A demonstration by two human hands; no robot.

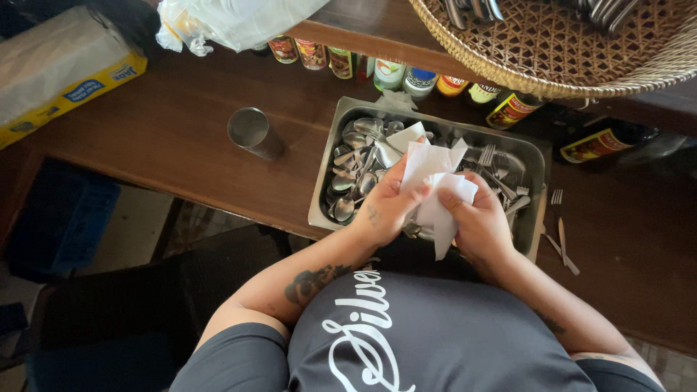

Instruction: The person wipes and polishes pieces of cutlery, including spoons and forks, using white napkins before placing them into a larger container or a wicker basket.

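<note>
I see thin, matt white paper napkin (435,181) crumpled between both hands. The tray (537,156) beneath is dull brushed metal, its spoons (356,156) and forks (501,178) shinier steel. The worktop (167,138) is dark, smooth wood with low sheen. At one o'clock, a rough woven wicker basket (573,51).

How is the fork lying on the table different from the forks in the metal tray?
The fork on the table lies alone on bare wood, right of the metal tray; the forks in the tray are piled together, overlapping other cutlery. The lone fork shows full length, while those in the tray are partly hidden by the paper napkin that the left hand and right hand hold. All are silver metal.
</note>
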